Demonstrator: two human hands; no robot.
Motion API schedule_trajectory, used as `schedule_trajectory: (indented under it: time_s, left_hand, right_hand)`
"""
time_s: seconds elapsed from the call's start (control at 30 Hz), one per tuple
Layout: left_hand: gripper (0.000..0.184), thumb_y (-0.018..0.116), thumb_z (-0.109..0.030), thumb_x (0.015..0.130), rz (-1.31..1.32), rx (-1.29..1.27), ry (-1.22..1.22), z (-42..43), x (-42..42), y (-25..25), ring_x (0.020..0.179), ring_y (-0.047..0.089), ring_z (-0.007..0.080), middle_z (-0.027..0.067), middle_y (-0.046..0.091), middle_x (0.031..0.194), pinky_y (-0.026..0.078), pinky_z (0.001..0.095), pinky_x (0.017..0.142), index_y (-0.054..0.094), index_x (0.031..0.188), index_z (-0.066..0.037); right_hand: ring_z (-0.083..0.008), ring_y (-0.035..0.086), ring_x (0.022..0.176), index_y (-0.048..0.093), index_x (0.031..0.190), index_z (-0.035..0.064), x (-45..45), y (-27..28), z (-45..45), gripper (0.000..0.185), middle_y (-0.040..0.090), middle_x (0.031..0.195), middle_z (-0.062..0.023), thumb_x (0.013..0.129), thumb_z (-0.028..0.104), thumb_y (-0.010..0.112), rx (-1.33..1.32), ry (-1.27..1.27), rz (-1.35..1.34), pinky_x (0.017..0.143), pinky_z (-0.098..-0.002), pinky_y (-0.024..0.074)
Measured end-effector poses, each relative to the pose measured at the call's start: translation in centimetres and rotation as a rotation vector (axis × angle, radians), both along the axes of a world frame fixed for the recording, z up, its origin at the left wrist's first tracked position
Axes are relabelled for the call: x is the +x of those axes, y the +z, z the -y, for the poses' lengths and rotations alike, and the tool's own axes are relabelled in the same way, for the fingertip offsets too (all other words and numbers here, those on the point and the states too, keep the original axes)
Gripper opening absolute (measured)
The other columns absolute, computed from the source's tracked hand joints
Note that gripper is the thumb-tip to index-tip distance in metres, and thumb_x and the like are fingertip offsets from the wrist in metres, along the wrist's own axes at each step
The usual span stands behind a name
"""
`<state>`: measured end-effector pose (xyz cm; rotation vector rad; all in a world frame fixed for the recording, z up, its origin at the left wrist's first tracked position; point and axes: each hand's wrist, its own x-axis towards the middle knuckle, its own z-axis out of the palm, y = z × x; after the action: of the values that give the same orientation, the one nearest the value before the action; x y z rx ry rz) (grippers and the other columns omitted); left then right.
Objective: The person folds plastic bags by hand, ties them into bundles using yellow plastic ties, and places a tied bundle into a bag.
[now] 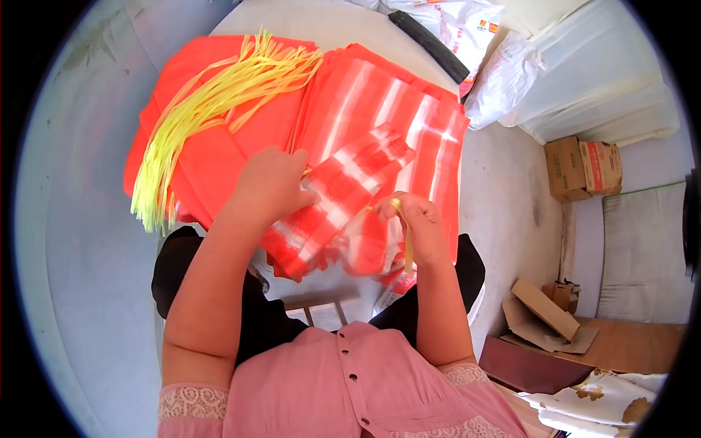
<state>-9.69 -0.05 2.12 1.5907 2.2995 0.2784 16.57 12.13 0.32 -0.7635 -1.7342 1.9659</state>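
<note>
A folded red-and-white striped sheet [339,186], thin and partly see-through, lies across the front of a larger stack. My left hand [270,182] is closed at its left edge, with a scrap of yellow by the fingers. Between the thumb and fingers of my right hand [418,219] is a narrow yellow strip [408,244], whose loose end hangs down. The sheet's gathered lower end bunches beside that hand. Beneath lies a stack of striped sheets [431,120]. At the left, a bundle of yellow strips [212,109] rests on plain orange-red folded material [204,157].
The pile sits on a pale round-edged table [292,18]. Beyond it are a dark roll [429,45] and white plastic bags [504,80]. Cardboard boxes [573,169] stand by the right wall, and a flattened carton [544,314] lies on a brown surface. My knees are under the front edge.
</note>
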Motion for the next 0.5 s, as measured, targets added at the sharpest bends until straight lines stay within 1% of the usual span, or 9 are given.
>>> schedule_trajectory:
  time_s: [0.07, 0.1, 0.17, 0.27, 0.3, 0.4, 0.43, 0.5]
  left_hand:
    - [0.046, 0.084, -0.039, 0.079, 0.008, 0.035, -0.009, 0.1, 0.0, -0.3, 0.101, 0.069, 0.0378, 0.0199, 0.073, 0.097, 0.056, 0.0495, 0.088, 0.070, 0.105, -0.005]
    - [0.045, 0.084, -0.039, 0.079, 0.011, 0.053, -0.014, 0.2, 0.0, -0.5, 0.100, 0.069, 0.0388, 0.0208, 0.072, 0.095, 0.055, 0.0503, 0.087, 0.070, 0.103, -0.005]
    - [0.043, 0.083, -0.041, 0.080, 0.005, 0.043, -0.012, 0.2, 0.1, -0.3, 0.099, 0.070, 0.0383, 0.0195, 0.073, 0.094, 0.055, 0.0505, 0.086, 0.071, 0.101, -0.005]
    - [0.043, 0.082, -0.043, 0.082, 0.027, 0.004, 0.032, 0.5, 0.4, -0.2, 0.096, 0.072, 0.0374, 0.0177, 0.074, 0.093, 0.056, 0.0503, 0.084, 0.072, 0.099, -0.006]
    - [0.043, 0.082, -0.044, 0.082, 0.041, -0.013, 0.047, 0.5, 0.6, -0.1, 0.095, 0.072, 0.0370, 0.0171, 0.075, 0.093, 0.056, 0.0501, 0.083, 0.072, 0.099, -0.006]
    - [0.045, 0.081, -0.047, 0.084, 0.149, -0.022, 0.147, 0.6, 1.5, -0.7, 0.094, 0.074, 0.0362, 0.0163, 0.076, 0.094, 0.057, 0.0497, 0.080, 0.072, 0.099, -0.006]
    - [0.045, 0.081, -0.048, 0.084, 0.166, -0.036, 0.147, 0.6, 1.9, -0.7, 0.093, 0.074, 0.0364, 0.0167, 0.076, 0.093, 0.057, 0.0496, 0.080, 0.072, 0.098, -0.006]
    - [0.047, 0.081, -0.049, 0.085, 0.199, -0.061, 0.149, 0.6, 2.4, -0.5, 0.092, 0.074, 0.0368, 0.0175, 0.076, 0.092, 0.057, 0.0493, 0.079, 0.072, 0.097, -0.005]
  right_hand:
    - [-0.0192, 0.066, 0.104, 0.072, 0.111, -0.0026, -1.6, 1.8, 1.7, 0.034, 0.071, 0.105, -0.0093, 0.112, 0.024, 0.050, -0.006, -0.055, 0.073, 0.097, -0.0343, 0.0519]
    - [-0.0187, 0.065, 0.104, 0.072, 0.111, -0.0025, -2.1, 1.8, 2.3, 0.036, 0.071, 0.106, -0.0089, 0.112, 0.025, 0.049, -0.044, -0.056, 0.096, 0.097, -0.0337, 0.0513]
    - [-0.0177, 0.064, 0.103, 0.072, 0.112, -0.0022, -3.1, 1.6, 3.3, 0.041, 0.070, 0.106, -0.0083, 0.113, 0.028, 0.046, -0.116, -0.055, 0.141, 0.097, -0.0325, 0.0502]
    - [-0.0172, 0.062, 0.103, 0.072, 0.114, -0.0014, -4.5, 0.8, 3.3, 0.042, 0.068, 0.107, -0.0073, 0.113, 0.028, 0.043, -0.081, -0.109, 0.136, 0.100, -0.0323, 0.0473]
    - [-0.0159, 0.061, 0.105, 0.072, 0.118, 0.0002, -4.7, -0.2, 2.5, 0.043, 0.068, 0.107, -0.0062, 0.114, 0.030, 0.042, 0.020, -0.025, 0.040, 0.099, -0.0314, 0.0467]
    - [-0.0160, 0.061, 0.106, 0.072, 0.120, 0.0008, -6.7, -0.6, 1.0, 0.044, 0.069, 0.109, -0.0061, 0.114, 0.032, 0.042, 0.128, -0.045, -0.045, 0.098, -0.0322, 0.0466]
    - [-0.0152, 0.061, 0.106, 0.072, 0.122, 0.0012, -7.2, -0.6, 0.4, 0.038, 0.070, 0.109, -0.0057, 0.113, 0.027, 0.046, 0.163, -0.092, 0.017, 0.097, -0.0305, 0.0472]
    - [-0.0150, 0.062, 0.104, 0.072, 0.122, -0.0008, -7.9, 0.2, 0.7, 0.034, 0.069, 0.108, -0.0062, 0.112, 0.021, 0.047, 0.188, -0.203, 0.111, 0.098, -0.0314, 0.0490]
